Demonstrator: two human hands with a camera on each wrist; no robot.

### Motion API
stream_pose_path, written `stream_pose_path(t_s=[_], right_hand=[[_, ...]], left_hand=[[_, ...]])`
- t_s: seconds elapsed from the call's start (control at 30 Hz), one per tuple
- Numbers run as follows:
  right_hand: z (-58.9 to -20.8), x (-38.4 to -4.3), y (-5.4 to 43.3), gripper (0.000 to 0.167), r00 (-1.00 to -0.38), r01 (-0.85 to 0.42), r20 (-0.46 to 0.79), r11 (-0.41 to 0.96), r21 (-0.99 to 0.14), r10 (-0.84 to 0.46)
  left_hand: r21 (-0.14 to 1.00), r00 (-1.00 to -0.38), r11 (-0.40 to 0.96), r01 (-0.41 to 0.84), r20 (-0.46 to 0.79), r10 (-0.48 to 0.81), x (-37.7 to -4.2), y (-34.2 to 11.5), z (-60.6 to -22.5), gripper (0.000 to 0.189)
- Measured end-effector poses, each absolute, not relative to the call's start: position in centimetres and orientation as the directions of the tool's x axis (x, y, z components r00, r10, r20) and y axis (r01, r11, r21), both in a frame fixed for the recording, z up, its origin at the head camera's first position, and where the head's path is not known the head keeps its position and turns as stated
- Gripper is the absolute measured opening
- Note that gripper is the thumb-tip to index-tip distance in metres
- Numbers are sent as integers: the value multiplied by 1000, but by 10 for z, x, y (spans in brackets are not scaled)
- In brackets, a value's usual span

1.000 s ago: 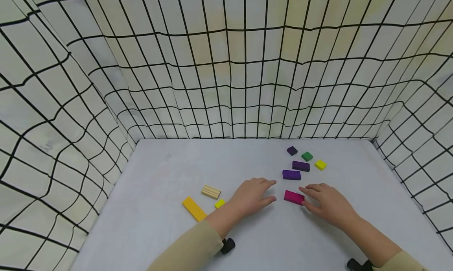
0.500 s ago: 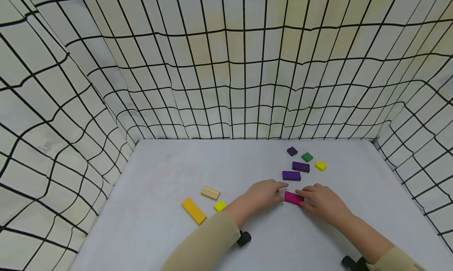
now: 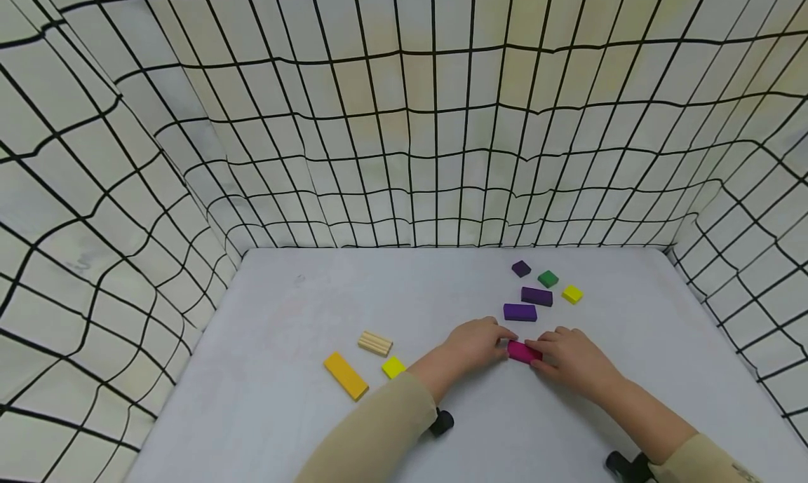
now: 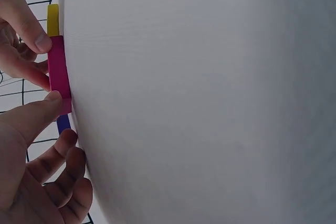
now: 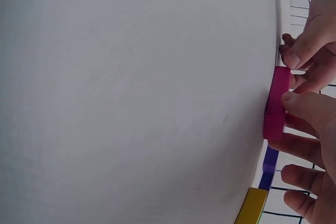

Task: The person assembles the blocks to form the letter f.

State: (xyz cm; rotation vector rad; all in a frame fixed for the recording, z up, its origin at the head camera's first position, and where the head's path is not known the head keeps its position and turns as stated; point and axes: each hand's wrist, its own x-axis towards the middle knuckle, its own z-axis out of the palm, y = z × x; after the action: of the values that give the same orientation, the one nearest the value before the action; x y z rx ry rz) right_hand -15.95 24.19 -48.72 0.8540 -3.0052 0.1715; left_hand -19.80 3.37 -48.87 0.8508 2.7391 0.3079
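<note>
A magenta oblong block (image 3: 522, 352) lies on the white table between the two hands. My left hand (image 3: 475, 344) pinches its left end between thumb and forefinger. At the right end, my right hand (image 3: 576, 362) pinches it the same way. In the left wrist view both thumbs press the near side of the block (image 4: 59, 69), with the forefingers behind it. The right wrist view shows the block (image 5: 275, 100) held from both ends as well. Just beyond it lie two purple oblong blocks, one nearer (image 3: 520, 313) and one farther (image 3: 536, 296).
Farther back sit a small dark purple block (image 3: 520, 268), a green block (image 3: 548, 279) and a yellow block (image 3: 572, 294). By the left forearm are an orange plank (image 3: 346, 376), a ridged wooden block (image 3: 375, 343) and another yellow block (image 3: 393, 366). Black-grid netting (image 3: 435, 153) walls the table.
My left hand has moved right to the magenta block and now pinches its left end. The right hand has shifted slightly left and closed on the right end.
</note>
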Motion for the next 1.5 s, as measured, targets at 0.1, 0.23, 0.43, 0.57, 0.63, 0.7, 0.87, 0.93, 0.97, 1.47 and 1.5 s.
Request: stream_pose_path(t_s=[0.1, 0.23, 0.43, 0.57, 0.63, 0.7, 0.87, 0.93, 0.97, 1.47, 1.5], right_hand=[[-486, -160, 241, 35, -850, -526, 39, 844, -104, -525], [-487, -160, 240, 35, -849, -527, 42, 843, -107, -526], [-489, -160, 238, 37, -839, -542, 43, 831, -125, -542], [-489, -158, 236, 39, -843, -535, 23, 831, -154, -538], [-490, -157, 234, 39, -842, -534, 18, 828, -170, -539], [-491, -155, 232, 39, -842, -532, 13, 826, -186, -540], [-491, -151, 224, 42, -845, -513, -32, 826, -233, -533], [-491, -148, 221, 43, -845, -503, -55, 827, -250, -531], [-491, -147, 219, 43, -846, -499, -64, 828, -255, -530], [-490, -128, 186, 46, -838, -450, -111, 791, -414, -535], [-489, -127, 184, 47, -840, -438, -119, 790, -428, -530]], left_hand=[[272, -794, 804, 529, -177, 582, -197, 34, -487, 37], [271, -797, 808, 523, -181, 577, -195, 34, -485, 37], [277, -793, 807, 521, -191, 578, -193, 33, -482, 36], [278, -791, 805, 525, -190, 582, -193, 31, -481, 35], [271, -789, 805, 528, -194, 583, -192, 30, -480, 34], [265, -786, 804, 533, -198, 586, -191, 28, -479, 33], [247, -769, 795, 554, -214, 602, -188, 22, -476, 32], [249, -759, 790, 561, -227, 610, -187, 19, -475, 32], [252, -754, 788, 562, -235, 613, -186, 17, -475, 32], [304, -695, 742, 597, -265, 668, -180, -14, -474, 33], [306, -696, 741, 598, -261, 669, -180, -16, -475, 33]])
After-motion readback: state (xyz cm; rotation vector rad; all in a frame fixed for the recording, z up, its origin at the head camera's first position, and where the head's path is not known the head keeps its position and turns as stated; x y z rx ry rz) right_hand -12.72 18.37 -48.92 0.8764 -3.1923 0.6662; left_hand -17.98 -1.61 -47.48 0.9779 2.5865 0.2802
